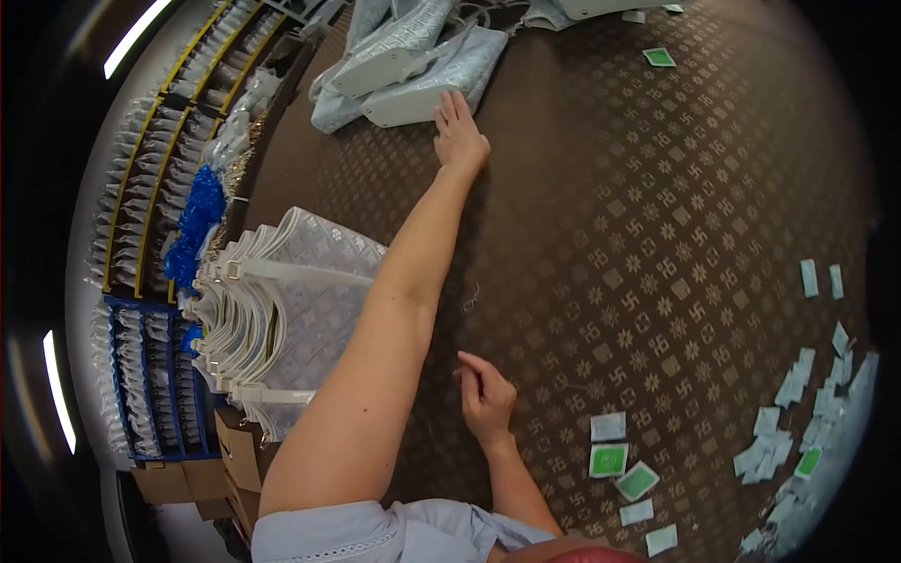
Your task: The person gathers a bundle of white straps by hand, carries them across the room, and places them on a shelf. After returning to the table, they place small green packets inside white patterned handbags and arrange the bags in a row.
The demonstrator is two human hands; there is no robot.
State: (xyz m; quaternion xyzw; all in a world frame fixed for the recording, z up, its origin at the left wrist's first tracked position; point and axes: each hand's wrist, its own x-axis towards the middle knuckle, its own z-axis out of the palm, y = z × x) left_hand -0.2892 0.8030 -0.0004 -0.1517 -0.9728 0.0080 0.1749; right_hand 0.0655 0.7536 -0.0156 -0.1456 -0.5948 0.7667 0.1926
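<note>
My left hand reaches far forward, its fingers extended against the pale base of a silvery patterned handbag. This bag lies on its side with others at the top of the view. Nearer my body, my right hand hangs over the brown patterned surface, its fingers loosely bent and apart, with nothing visible in it. To the left of my left forearm stands a tight row of white and silvery handbags with pale straps, partly hidden by that arm.
Green and white packets lie at the lower right, and many pale packets are scattered farther right. Shelves of wrapped items, blue plastic and cardboard boxes are on the left. More bags lie at the top.
</note>
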